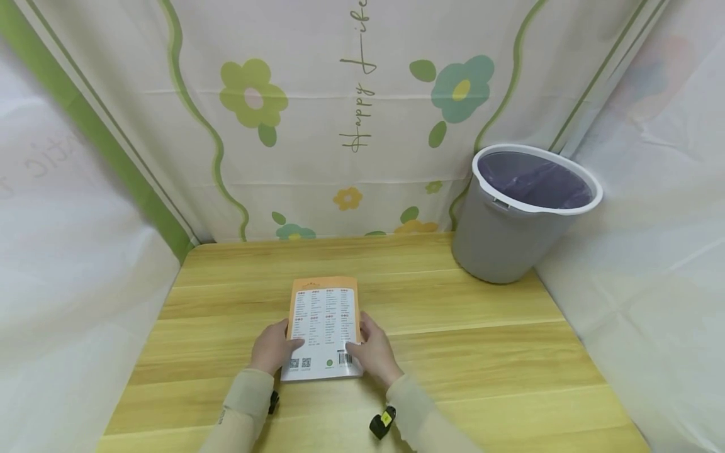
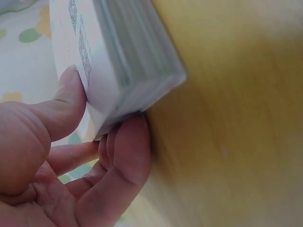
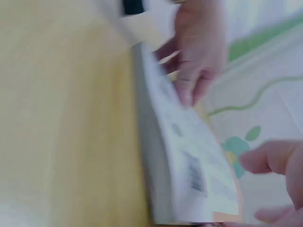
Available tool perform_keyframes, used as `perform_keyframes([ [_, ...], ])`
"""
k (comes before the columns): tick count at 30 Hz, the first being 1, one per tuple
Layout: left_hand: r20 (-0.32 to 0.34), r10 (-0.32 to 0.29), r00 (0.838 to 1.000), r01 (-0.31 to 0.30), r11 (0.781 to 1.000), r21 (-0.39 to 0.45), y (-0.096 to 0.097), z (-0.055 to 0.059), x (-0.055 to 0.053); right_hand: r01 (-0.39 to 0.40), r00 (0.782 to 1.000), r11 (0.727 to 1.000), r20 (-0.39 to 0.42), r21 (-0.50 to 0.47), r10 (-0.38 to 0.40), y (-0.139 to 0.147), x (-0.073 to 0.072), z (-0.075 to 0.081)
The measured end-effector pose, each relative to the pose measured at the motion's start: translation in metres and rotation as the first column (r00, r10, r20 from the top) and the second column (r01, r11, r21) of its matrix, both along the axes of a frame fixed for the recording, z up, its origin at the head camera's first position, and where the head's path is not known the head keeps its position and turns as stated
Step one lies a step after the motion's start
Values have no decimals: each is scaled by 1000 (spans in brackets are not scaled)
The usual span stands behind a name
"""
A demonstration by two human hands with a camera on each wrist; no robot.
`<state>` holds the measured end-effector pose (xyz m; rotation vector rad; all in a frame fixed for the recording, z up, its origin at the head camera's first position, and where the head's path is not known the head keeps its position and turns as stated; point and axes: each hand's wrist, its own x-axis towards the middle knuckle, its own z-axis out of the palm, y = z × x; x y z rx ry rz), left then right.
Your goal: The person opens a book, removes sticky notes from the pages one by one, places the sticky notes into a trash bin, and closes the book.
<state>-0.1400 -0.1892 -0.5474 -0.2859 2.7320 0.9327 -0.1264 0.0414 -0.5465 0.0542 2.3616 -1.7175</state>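
A thick book (image 1: 323, 314) with an orange border and a white printed back cover faces up at the table's middle. Bands run along its edge in the left wrist view; whether it is one volume or several stacked is unclear. My left hand (image 1: 273, 347) grips its left side, thumb on the cover and fingers curled against the lower edge. At the right side is my right hand (image 1: 376, 352), its fingers along the edge near the barcode. In the right wrist view the right thumb (image 3: 267, 158) stands off the cover; the other fingers are mostly cut off.
Toward the back right of the wooden table (image 1: 493, 358) stands a grey trash bin (image 1: 498, 236) with a white rim and a dark liner. A flower-printed curtain (image 1: 317, 138) hangs behind the table, and white cloth (image 1: 651, 251) encloses the sides.
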Motion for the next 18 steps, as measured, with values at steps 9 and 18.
perform_keyframes([
  [9,17,-1,1000,1,1000,-13,4,0,-2,129,976,956,203,-262,-76,10,-8,-7],
  [18,19,-23,1000,24,998,-54,10,0,-3,88,974,936,228,-341,-8,12,-1,-22],
])
